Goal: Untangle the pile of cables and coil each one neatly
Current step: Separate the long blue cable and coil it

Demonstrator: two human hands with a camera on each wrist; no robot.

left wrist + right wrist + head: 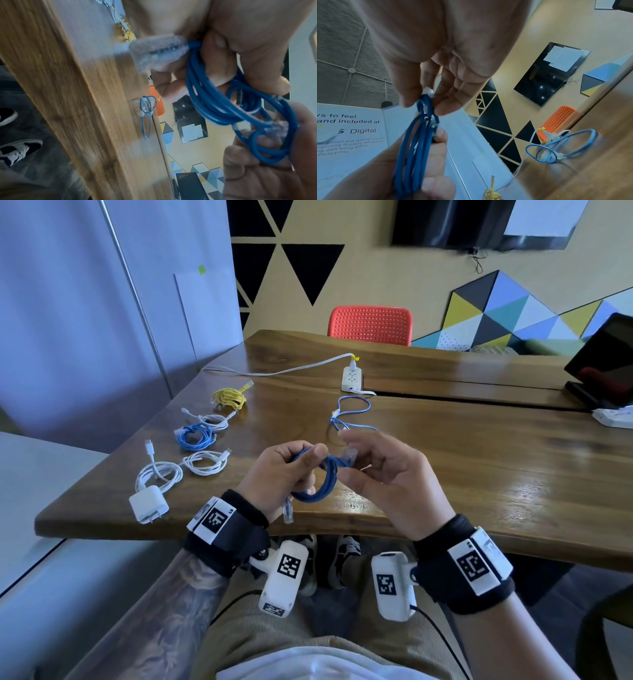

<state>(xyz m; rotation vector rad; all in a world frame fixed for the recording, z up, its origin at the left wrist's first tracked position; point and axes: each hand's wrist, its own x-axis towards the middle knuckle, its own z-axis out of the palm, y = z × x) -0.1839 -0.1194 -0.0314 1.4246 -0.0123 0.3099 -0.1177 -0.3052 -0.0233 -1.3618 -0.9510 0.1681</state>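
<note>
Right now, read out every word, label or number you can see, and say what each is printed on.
On the white printed wall panel, right wrist view, partly cut off:
"s to feel"
"and included at"
"Digital"
"groups and special interest"
"ognizing diversity, advancing"
"well-being within"
"Philippines"
Black-and-white square code tags on the black wrist straps: patterns; tiny letters beside them unreadable.

A white poster (351, 135), seen in the right wrist view to the left of the right hand's fingers (453, 94), carries partly cut-off print: "s to feel", "and included at", "Digital", then smaller lines (blurred in places) reading "groups and special interest", "diversity, advancing", "well-being within", "Philippines".
</note>
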